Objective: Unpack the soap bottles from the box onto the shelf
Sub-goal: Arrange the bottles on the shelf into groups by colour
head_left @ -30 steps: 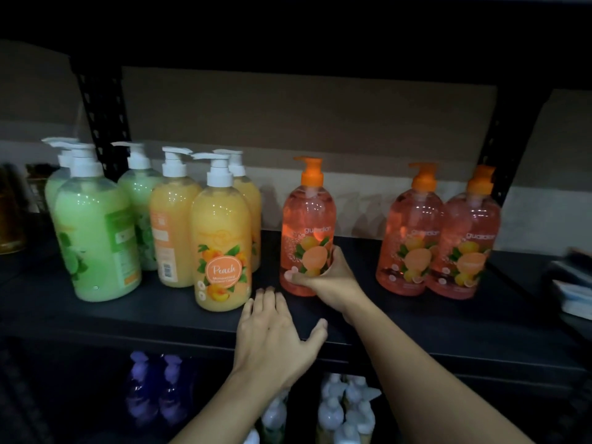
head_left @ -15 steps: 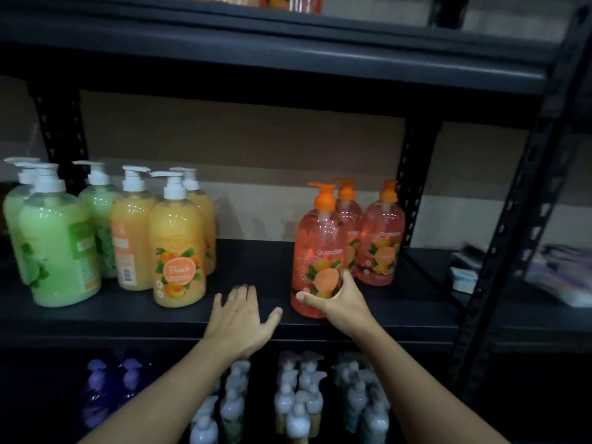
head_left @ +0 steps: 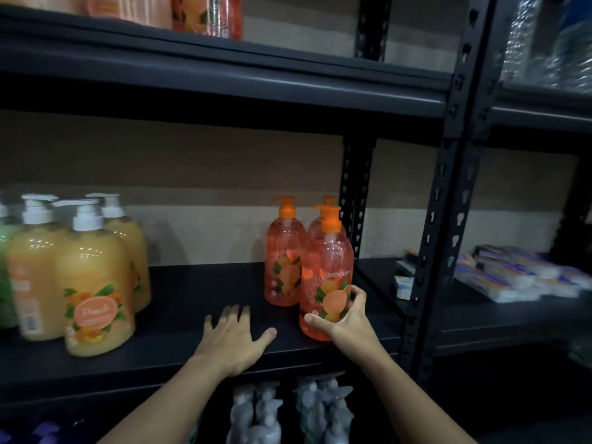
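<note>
My right hand (head_left: 344,322) grips the lower part of an orange pump soap bottle (head_left: 326,270) that stands upright on the black middle shelf (head_left: 192,302), near its right post. Two more orange bottles stand just behind it, one (head_left: 283,261) to its left and one (head_left: 323,219) mostly hidden. My left hand (head_left: 232,338) rests flat on the shelf's front edge, fingers spread, holding nothing. The box is out of sight.
Yellow peach bottles (head_left: 96,283) with white pumps and a green one (head_left: 4,270) crowd the shelf's left end. Pale pump bottles (head_left: 288,411) fill the shelf below. Orange packs (head_left: 205,14) sit on the upper shelf. Flat packets (head_left: 512,274) lie on the neighbouring rack, past the perforated post (head_left: 432,235).
My right hand has slid the orange bottle to the right, up against the two orange bottles at the post. The view has swung right and up. My left hand stays on the shelf edge.
</note>
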### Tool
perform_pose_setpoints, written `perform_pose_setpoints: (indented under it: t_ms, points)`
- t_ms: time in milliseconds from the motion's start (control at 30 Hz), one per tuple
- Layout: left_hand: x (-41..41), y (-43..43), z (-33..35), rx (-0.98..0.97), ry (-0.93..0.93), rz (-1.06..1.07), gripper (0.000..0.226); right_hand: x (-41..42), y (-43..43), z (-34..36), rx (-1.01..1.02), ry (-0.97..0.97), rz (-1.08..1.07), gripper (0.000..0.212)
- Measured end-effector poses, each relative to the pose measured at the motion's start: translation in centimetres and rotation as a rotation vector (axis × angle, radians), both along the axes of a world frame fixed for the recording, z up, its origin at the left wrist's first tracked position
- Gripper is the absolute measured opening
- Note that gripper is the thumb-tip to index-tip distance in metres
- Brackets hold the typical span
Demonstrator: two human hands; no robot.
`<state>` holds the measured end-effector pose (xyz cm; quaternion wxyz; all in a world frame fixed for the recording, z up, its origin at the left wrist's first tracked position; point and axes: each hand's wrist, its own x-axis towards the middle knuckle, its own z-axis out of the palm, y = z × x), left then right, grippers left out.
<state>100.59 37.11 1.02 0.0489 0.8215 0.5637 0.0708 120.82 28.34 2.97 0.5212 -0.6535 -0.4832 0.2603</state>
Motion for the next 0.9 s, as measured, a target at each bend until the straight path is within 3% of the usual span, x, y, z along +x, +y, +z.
perform_pose_setpoints:
  t_ms: [267,900]
  points:
    - [0.4,0.0,-0.1,0.005,0.031,0.002,0.091,0.8,1.9,-0.1,-0.002,-0.044,-0.041,0.106]
    - [0.6,0.2,-0.2,0.013,0.035,0.018,0.092,-1.1,3.5,-0.8,-0.059,-0.286,-0.279,0.107]
